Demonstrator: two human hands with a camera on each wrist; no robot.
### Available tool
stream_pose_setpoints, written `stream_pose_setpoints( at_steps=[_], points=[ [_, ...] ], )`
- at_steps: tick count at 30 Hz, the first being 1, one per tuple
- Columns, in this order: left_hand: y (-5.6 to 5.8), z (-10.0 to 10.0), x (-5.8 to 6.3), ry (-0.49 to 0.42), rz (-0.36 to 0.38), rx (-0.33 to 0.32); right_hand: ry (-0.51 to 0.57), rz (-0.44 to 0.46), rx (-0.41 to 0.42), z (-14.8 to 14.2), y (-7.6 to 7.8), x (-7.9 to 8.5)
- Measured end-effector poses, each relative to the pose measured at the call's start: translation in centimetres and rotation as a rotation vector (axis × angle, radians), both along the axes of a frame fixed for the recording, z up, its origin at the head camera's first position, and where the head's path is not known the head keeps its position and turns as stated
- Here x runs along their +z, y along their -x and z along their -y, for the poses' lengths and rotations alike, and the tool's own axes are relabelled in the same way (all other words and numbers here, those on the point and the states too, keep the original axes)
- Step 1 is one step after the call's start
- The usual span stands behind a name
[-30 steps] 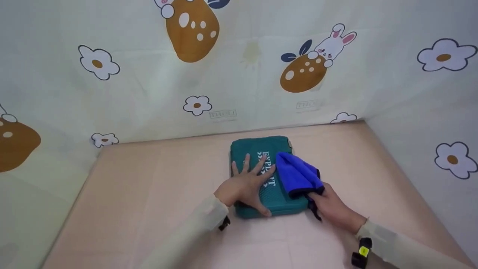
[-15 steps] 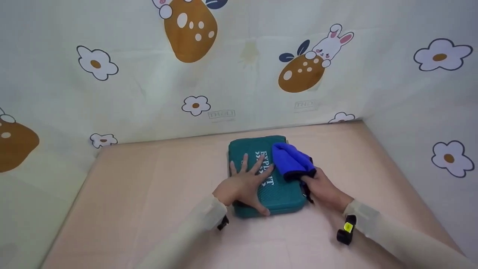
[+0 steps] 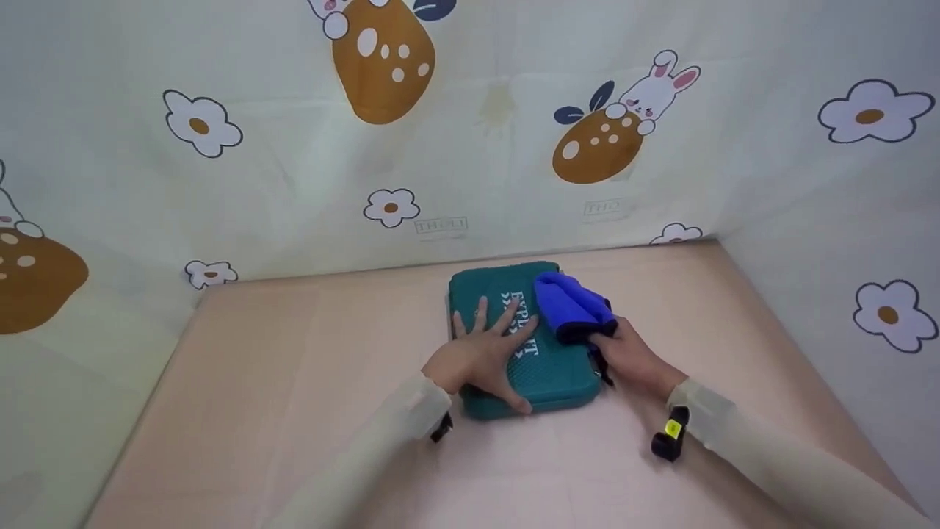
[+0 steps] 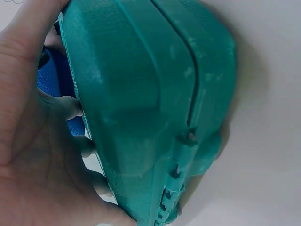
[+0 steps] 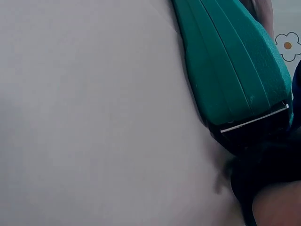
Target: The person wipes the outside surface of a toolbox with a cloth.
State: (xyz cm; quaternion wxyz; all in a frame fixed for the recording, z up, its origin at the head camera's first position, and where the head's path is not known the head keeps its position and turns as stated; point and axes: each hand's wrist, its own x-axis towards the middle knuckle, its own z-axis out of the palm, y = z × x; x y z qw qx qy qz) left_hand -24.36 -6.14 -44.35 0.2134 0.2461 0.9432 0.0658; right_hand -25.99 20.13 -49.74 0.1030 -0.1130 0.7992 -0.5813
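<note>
A teal hard case (image 3: 562, 378) with white lettering lies closed on the table. My left hand (image 3: 485, 356) rests on its lid, fingers spread, thumb towards the near edge. In the left wrist view, a hinge (image 4: 174, 181) runs along the case's side. My right hand (image 3: 637, 358) grips a blue cloth (image 3: 573, 305) with black edging, and the cloth lies against the lid's right part. A dark strap (image 3: 602, 365) hangs at the case's right side, below that hand. In the right wrist view, the case (image 5: 230, 56) has a metal bar (image 5: 254, 117) at its end; dark material hides most of the hand.
The pale pink table (image 3: 308, 382) extends around the case on all sides. A light curtain (image 3: 294, 169) printed with flowers and rabbits hangs behind and at both sides. Black bands with small devices (image 3: 672, 433) sit at the wrists.
My right hand has moved the blue cloth up and left along the case's right side, towards the far end. The left hand stays spread on the lid.
</note>
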Motion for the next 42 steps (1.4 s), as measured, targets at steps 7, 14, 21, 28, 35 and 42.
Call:
stream_pose_setpoints(
  at_steps=[7,14,21,28,35,42],
  points=[
    [1.2,0.3,0.1,-0.01,0.011,0.009,0.09,0.064,-0.005,0.5,0.5,0.1],
    [2.1,0.5,-0.1,-0.007,0.012,0.025,0.108,0.087,-0.044,0.8,0.0,-0.2],
    [2.1,0.5,-0.2,-0.003,0.009,0.025,0.186,0.138,-0.132,0.8,-3.0,-0.4],
    [2.1,0.9,-0.2,-0.016,-0.005,0.022,0.149,0.161,-0.206,1.1,-6.6,-0.2],
    [2.0,0.9,-0.4,-0.007,-0.008,0.025,-0.152,-0.095,0.008,0.9,-8.7,0.3],
    [2.0,0.8,-0.4,-0.012,-0.014,0.031,-0.556,-0.316,0.223,1.4,-8.8,2.3]
  ],
)
